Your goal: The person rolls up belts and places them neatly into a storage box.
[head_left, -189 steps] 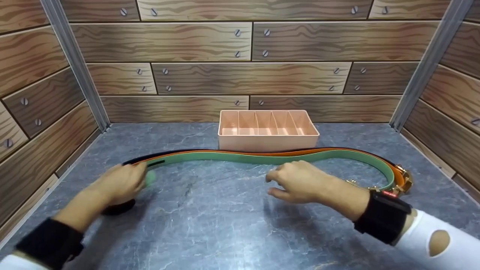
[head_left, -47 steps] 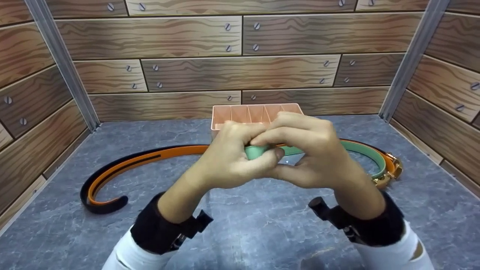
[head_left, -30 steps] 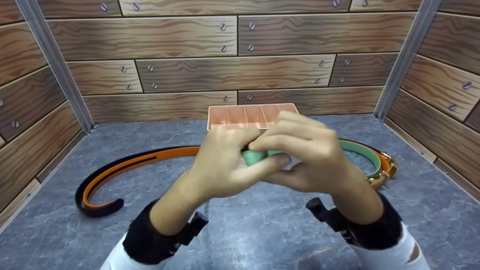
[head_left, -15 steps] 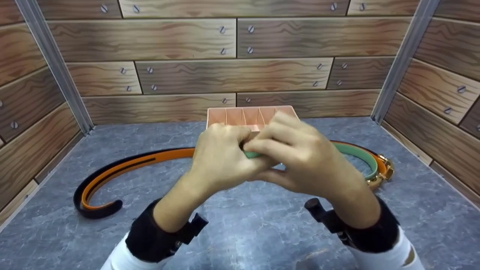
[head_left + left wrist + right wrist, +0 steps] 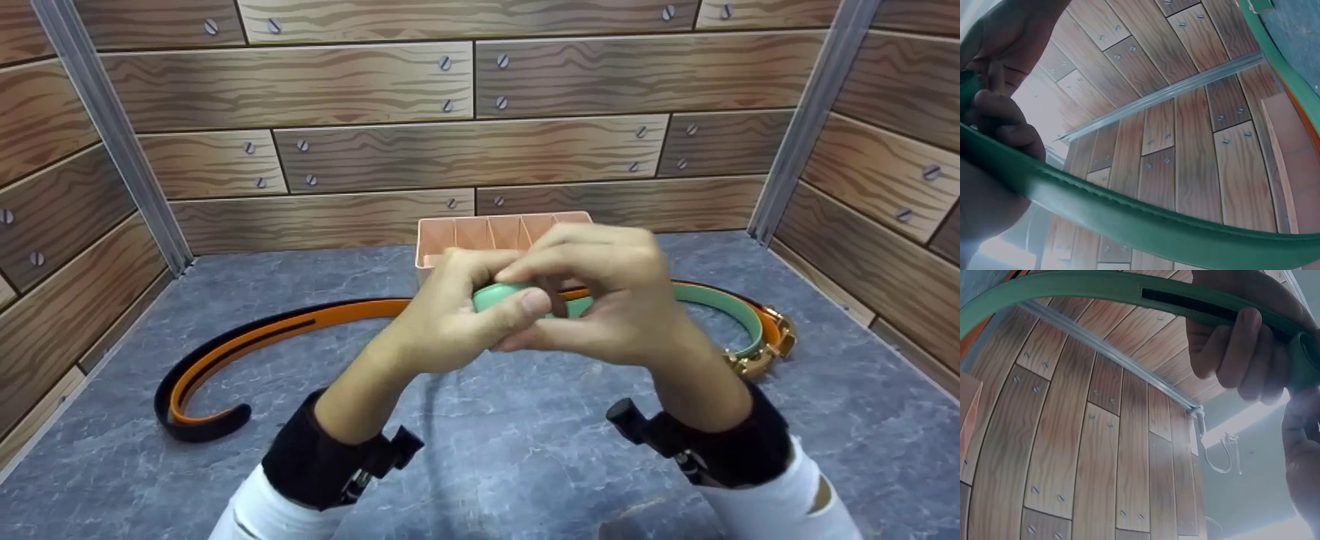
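A green belt (image 5: 491, 296) has its tip end wound into a small coil between both hands, above the table. My left hand (image 5: 450, 322) grips the coil, thumb along its near side. The curled fingers of my right hand (image 5: 622, 292) pinch at the coil's top and right side. In the left wrist view the green belt (image 5: 1129, 219) runs as a stitched strap away from the fingers. The right wrist view shows the coil (image 5: 1303, 363) at the fingers, with a dark slot-like strip on the strap. Part of the coil is hidden by the fingers.
An orange belt (image 5: 367, 307) and a black belt (image 5: 169, 420) lie nested on the table, curving at the left. Gold buckles (image 5: 776, 334) sit together at the right. Behind the hands stands a pink divided box (image 5: 439, 240), before wood-patterned walls (image 5: 360, 82).
Earlier the left hand held the green belt's end at the left and the right hand was empty. Now both work on its coil at centre; the right fingers have just shifted on it.
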Tool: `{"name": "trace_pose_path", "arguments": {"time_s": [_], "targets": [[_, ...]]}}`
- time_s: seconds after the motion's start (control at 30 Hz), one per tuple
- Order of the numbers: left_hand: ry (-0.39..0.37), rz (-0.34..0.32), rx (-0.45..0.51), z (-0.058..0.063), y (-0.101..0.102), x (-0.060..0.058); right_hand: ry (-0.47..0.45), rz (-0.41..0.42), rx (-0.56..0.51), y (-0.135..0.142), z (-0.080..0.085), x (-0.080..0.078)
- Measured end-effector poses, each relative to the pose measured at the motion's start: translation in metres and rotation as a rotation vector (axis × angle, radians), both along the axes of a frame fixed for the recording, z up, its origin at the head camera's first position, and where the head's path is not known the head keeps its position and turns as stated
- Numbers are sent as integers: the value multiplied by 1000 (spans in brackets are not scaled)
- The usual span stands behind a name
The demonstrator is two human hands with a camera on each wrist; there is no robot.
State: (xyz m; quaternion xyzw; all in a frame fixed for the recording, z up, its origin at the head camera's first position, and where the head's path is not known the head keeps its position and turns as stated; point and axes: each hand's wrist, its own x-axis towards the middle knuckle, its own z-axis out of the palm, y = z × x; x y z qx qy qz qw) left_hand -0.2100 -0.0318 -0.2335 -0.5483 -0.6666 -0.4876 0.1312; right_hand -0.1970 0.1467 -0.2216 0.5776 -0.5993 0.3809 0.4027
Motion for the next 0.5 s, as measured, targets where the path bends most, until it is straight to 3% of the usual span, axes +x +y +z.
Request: {"name": "trace_pose_path", "arguments": {"time_s": [0.07, 0.13, 0.23, 0.37, 0.43, 0.5], "targets": [[-23, -1, 6, 0, -1, 1, -40, 8, 28, 0, -1, -1], [-25, 46, 12, 1, -1, 4, -26, -23, 73, 1, -1, 1], [84, 274, -13, 0, 2, 10, 83, -151, 177, 5, -1, 7], [252, 584, -129, -2, 7, 15, 252, -354, 315, 8, -4, 13], [292, 615, -166, -2, 7, 15, 302, -392, 340, 8, -5, 15], [295, 561, -151, -2, 7, 14, 317, -365, 315, 7, -4, 15]]}}
